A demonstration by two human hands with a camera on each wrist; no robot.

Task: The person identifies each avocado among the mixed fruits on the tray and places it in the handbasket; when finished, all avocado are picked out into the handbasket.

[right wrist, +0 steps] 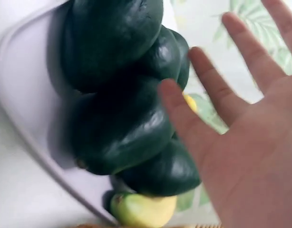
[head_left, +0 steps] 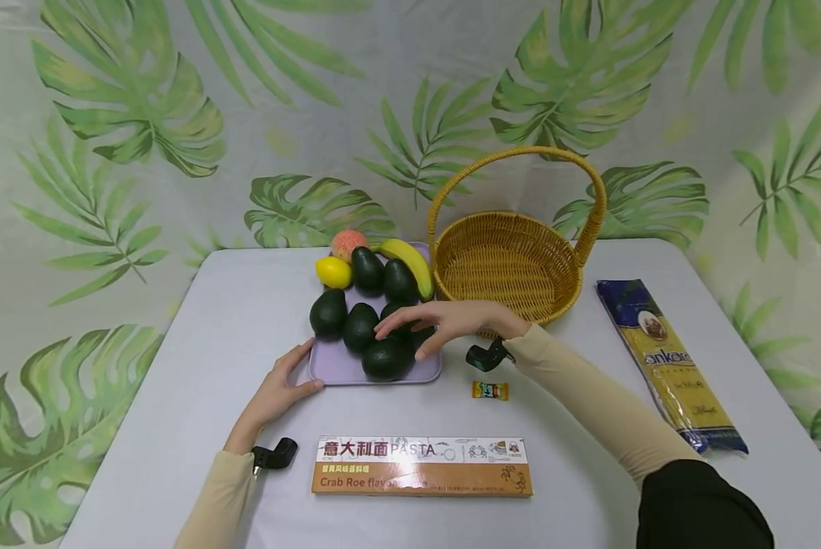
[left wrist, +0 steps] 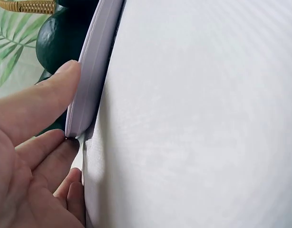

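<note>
In the head view, the left hand touches the near left corner of the lilac tray, and the right hand is over the dark avocados on it, left of the wicker basket. The left wrist view shows the thumb against the tray's wall, the fingers loose at its corner. In the right wrist view, the fingers spread wide and hold nothing; whether they touch an avocado I cannot tell.

Glossy avocados — smooth plastic-looking tray — woven basket
</note>
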